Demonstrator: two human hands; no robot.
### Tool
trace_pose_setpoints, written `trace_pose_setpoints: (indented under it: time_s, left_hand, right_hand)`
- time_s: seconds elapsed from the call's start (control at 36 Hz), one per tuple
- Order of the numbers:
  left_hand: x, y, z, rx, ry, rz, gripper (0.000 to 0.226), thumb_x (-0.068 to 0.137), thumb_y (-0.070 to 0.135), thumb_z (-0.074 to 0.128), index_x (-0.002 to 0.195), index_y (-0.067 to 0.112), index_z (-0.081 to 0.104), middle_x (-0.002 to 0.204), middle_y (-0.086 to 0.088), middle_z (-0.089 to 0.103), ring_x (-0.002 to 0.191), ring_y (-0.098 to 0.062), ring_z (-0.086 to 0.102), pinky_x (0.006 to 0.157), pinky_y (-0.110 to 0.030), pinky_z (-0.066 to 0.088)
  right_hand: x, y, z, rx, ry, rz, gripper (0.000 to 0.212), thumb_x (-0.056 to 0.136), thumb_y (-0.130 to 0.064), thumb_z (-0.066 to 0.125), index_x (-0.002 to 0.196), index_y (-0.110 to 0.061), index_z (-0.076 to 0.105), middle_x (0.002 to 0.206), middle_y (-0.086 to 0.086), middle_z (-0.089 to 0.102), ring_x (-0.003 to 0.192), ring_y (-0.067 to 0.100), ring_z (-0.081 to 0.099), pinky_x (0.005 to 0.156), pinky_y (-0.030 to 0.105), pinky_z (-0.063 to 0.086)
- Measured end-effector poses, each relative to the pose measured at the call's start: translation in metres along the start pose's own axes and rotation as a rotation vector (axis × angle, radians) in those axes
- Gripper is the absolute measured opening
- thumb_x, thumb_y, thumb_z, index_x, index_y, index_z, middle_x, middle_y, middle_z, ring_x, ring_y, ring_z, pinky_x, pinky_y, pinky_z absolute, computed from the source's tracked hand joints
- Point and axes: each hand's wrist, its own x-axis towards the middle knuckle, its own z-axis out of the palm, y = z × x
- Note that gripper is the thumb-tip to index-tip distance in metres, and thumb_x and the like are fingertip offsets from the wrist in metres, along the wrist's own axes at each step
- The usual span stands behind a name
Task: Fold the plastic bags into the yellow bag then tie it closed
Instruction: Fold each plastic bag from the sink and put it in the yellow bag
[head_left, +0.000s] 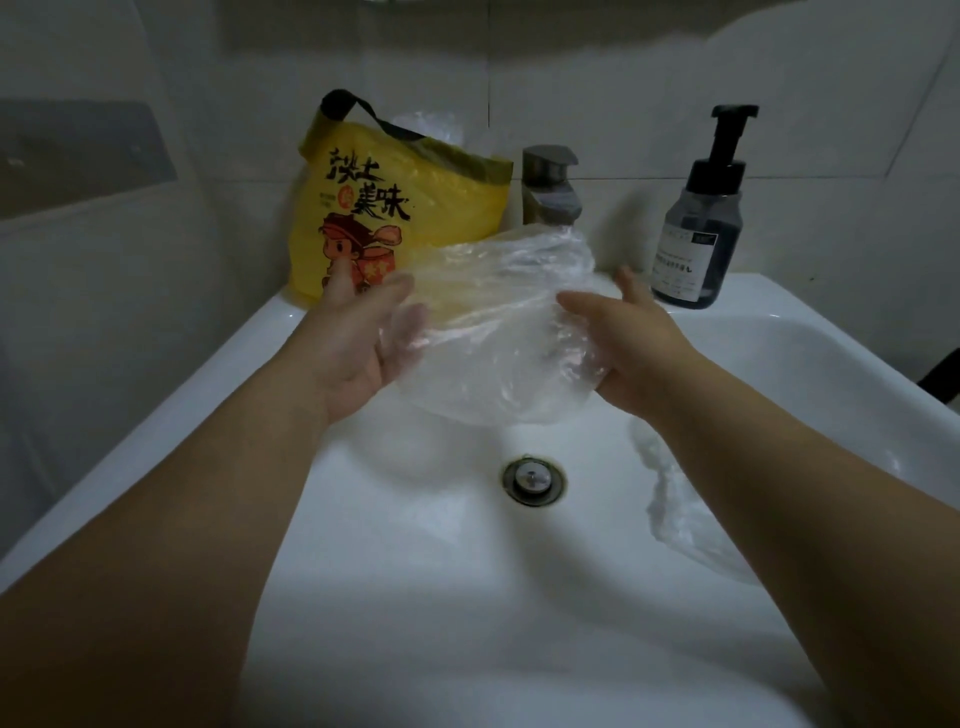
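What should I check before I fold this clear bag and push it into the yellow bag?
1. Crumpled clear plastic bag held between left hand and right hand: ok.
2. That bag folded flat: not ok, it is puffed up.
3. Yellow printed plastic bag upright at the white sink's back corner: ok.
4. Its mouth open wide enough: cannot tell; clear plastic pokes out on top.
5. Second clear plastic bag packed: not ok, it lies in the basin.
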Motion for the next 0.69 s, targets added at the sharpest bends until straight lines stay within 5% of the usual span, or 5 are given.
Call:
trace_pose_setpoints:
  time_s: [0.08, 0.22, 0.39, 0.53, 0.69]
  left_hand:
    - [0.001, 0.0, -0.002, 0.0, 0.024, 0.099, 0.071, 0.096, 0.005, 0.055, 0.148, 0.045, 0.027, 0.131, 0.006, 0.058, 0.073, 0.0, 0.068, 0.055, -0.019, 0.055]
    - [-0.005, 0.005, 0.001, -0.113, 0.064, 0.139, 0.032, 0.097, 0.011, 0.054, 0.126, 0.024, 0.059, 0.089, 0.005, 0.074, 0.066, -0.003, 0.069, 0.054, -0.019, 0.054]
    - [-0.014, 0.004, 0.0, -0.035, -0.069, 0.074, 0.053, 0.099, 0.043, 0.046, 0.149, 0.038, 0.03, 0.13, 0.007, 0.061, 0.089, -0.008, 0.071, 0.065, -0.028, 0.057]
    - [-0.033, -0.003, 0.004, 0.13, -0.084, 0.06, 0.065, 0.096, 0.015, 0.057, 0.147, 0.044, 0.031, 0.122, 0.008, 0.064, 0.086, -0.007, 0.068, 0.063, -0.027, 0.057]
    - [-0.045, -0.011, 0.005, 0.282, 0.071, 0.088, 0.033, 0.089, 0.008, 0.066, 0.121, 0.012, 0.064, 0.106, -0.002, 0.068, 0.078, -0.002, 0.063, 0.069, -0.015, 0.053]
  right_hand:
    - [-0.005, -0.008, -0.002, 0.144, -0.111, -0.061, 0.075, 0.095, -0.005, 0.051, 0.15, -0.041, 0.015, 0.1, 0.001, 0.058, 0.101, 0.021, 0.064, 0.092, 0.049, 0.051]
    - [-0.017, -0.018, -0.007, 0.16, -0.26, -0.093, 0.062, 0.095, 0.0, 0.041, 0.143, -0.038, 0.035, 0.108, 0.005, 0.057, 0.085, 0.02, 0.065, 0.084, 0.038, 0.051]
    - [-0.021, -0.007, -0.006, 0.006, -0.102, -0.121, 0.034, 0.094, 0.003, 0.043, 0.1, -0.029, 0.054, 0.086, 0.011, 0.059, 0.066, 0.023, 0.055, 0.065, 0.037, 0.045]
    - [-0.029, -0.004, -0.012, -0.076, -0.031, -0.082, 0.036, 0.094, 0.005, 0.039, 0.073, -0.018, 0.058, 0.08, 0.007, 0.056, 0.066, 0.021, 0.05, 0.06, 0.033, 0.04]
    - [-0.039, -0.006, -0.007, -0.172, -0.148, -0.019, 0.037, 0.091, 0.002, 0.056, 0.127, -0.005, 0.057, 0.119, 0.01, 0.058, 0.091, 0.022, 0.062, 0.084, 0.036, 0.054]
